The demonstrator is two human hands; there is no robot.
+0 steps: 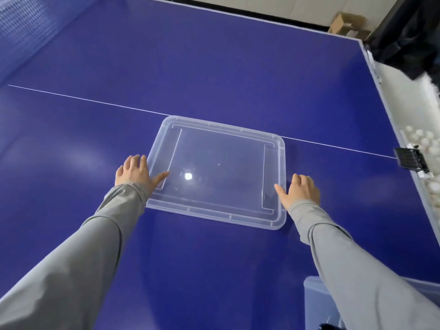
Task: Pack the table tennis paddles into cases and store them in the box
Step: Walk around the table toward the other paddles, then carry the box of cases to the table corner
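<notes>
A clear plastic lid (219, 167) lies flat on the blue table tennis table (214, 63), near its white centre line. My left hand (135, 173) is at the lid's left edge, thumb on top of the rim, fingers spread beside it. My right hand (300, 191) is at the lid's right edge, thumb touching the rim, fingers relaxed on the table side. Part of a clear box (316, 303) shows at the bottom right, partly hidden by my right sleeve. No paddles or cases are in view.
The table's right edge carries a black net clamp (410, 160). Beyond it lie several white balls (426, 139). A cardboard box (347, 26) and dark fabric (409, 32) sit past the far right corner. The net (21, 29) shows at the upper left.
</notes>
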